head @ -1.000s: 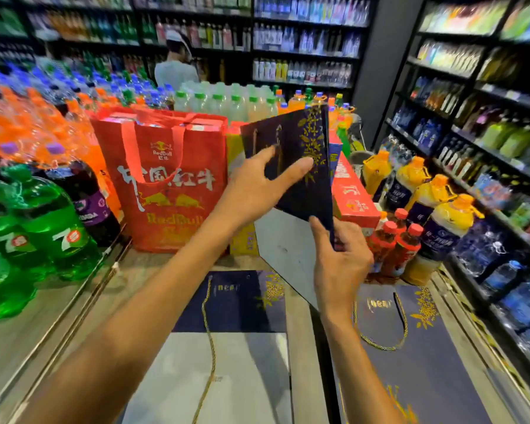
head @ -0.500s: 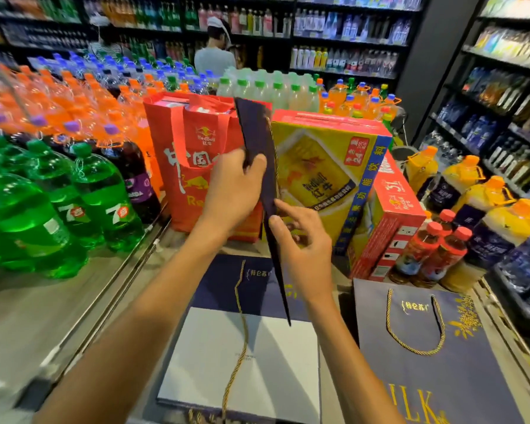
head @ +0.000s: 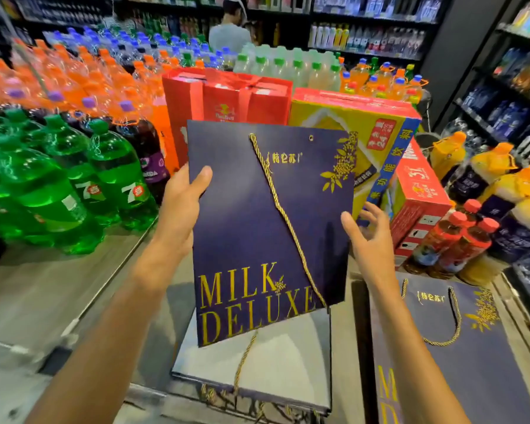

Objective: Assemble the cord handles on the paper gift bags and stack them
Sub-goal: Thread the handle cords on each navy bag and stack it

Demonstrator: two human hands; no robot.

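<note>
Now face-on, the bag [head: 242,234], right hand [head: 369,240] off.

In front of you a grey surface [head: 162,313] carries a flat pile of bags [head: 276,362], pale side up — a navy bag [head: 487,377] lies face up just to its right. Left, green bottles [head: 58,191] stand on wood-grain boards [head: 28,295].

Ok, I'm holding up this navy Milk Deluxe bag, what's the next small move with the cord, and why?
Probably take the hanging end of the gold cord with your right hand and thread it through the empty eyelet at top right. The cord enters only the top-left hole and hangs diagonally across the bag, which your left hand grips by its edge.
</note>
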